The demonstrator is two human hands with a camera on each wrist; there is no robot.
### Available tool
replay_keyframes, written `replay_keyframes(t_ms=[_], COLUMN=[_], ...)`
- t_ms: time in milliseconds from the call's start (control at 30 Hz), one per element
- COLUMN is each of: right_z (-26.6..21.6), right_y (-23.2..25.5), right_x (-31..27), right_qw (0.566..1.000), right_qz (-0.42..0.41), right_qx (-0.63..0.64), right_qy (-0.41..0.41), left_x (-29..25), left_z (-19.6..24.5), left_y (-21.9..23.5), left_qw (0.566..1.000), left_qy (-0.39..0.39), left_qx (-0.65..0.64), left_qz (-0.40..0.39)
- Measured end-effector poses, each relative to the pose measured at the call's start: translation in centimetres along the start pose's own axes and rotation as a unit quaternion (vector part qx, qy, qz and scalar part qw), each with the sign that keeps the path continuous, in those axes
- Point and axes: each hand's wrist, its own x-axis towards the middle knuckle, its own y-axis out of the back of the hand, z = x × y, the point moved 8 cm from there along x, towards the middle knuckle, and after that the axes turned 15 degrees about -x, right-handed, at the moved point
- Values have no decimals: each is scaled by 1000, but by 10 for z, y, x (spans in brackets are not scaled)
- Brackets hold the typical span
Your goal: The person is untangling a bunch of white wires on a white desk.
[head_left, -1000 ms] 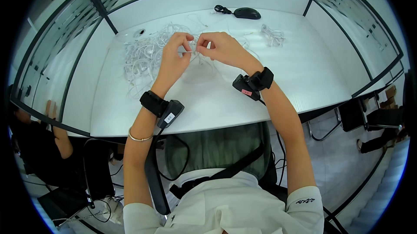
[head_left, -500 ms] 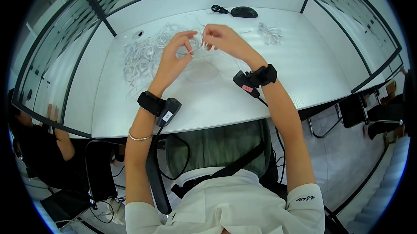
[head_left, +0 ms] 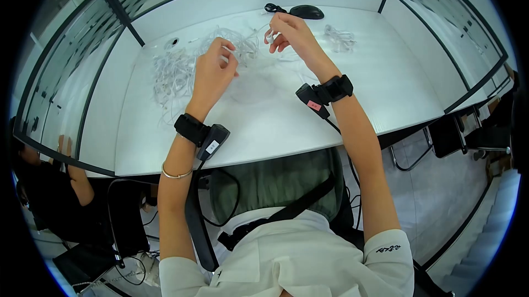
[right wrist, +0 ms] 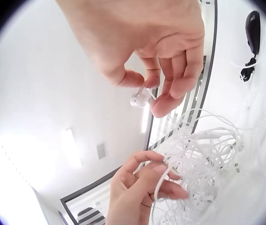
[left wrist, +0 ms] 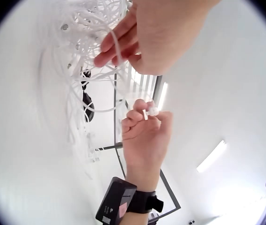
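Observation:
My right hand (head_left: 296, 37) pinches a white earphone earbud (right wrist: 139, 100) between thumb and fingertips, raised over the back of the desk. A thin white cord runs from it. To its left, my left hand (head_left: 215, 68) hovers beside the tangled pile of white earphone cables (head_left: 173, 74), its fingers loosely bent and thumb apart. One strand of white cable (left wrist: 117, 47) passes across the left fingers in the left wrist view. Small metallic plugs and earbuds show among the tangle in the right wrist view.
A black computer mouse (head_left: 307, 12) with its bundled cord lies at the desk's back. Right of my hands is a smaller bunch of white cables (head_left: 340, 38). Low white partitions with glass tops enclose the white desk (head_left: 264, 126). Another person (head_left: 55, 187) sits beyond the left partition.
My hands have drawn apart from close together. The right has moved up and away with the earbud, while the left has shifted slightly left and its fingers have loosened.

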Motion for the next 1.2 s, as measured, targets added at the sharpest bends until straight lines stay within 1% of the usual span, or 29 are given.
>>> replay_keyframes(t_ms=[67,167,267,300,367,400,467,500,600,633,733,833,933,1033,1133,1200], right_z=[-7,-12,-27,-27,-28,-28,-26,-24,-14,-11,-4,-1,8,7,7,4], right_y=[-6,-20,-30,-33,-30,-29,-21,-17,-10,-8,-8,-4,-7,-5,-3,-5], right_x=[-3,-7,-20,-22,-23,-23,-19,-17,-10,-10,-9,-8,-7,-3,-2,-4], right_qw=[999,992,978,973,975,976,984,986,992,993,994,991,991,994,999,998], right_qz=[-31,-114,-187,-208,-201,-198,-151,-132,-78,-61,-47,-9,-30,-24,12,4], right_qx=[-5,-38,-71,-77,-77,-77,-70,-67,-68,-72,-85,-126,-127,-86,-3,5], right_qy=[6,39,65,63,59,58,69,73,69,65,43,45,31,59,53,55], left_x=[1,-5,-8,-6,-3,-1,2,2,3,2,5,5,6,9,9,9], left_z=[13,34,37,30,10,4,3,9,4,7,-2,-4,-10,-20,-17,-15], left_y=[3,-4,-22,-22,-18,-11,1,4,3,1,1,6,8,9,9,11], left_qw=[986,959,951,957,967,983,986,986,979,975,988,994,998,995,990,992], left_qy=[-117,-223,-250,-234,-200,-163,-137,-148,-159,-167,-110,-103,-60,-42,-29,-20], left_qx=[109,174,176,167,151,80,89,73,130,140,104,36,-4,-90,-133,-122], left_qz=[43,33,-37,-41,-46,-21,9,21,4,32,21,20,23,19,30,26])
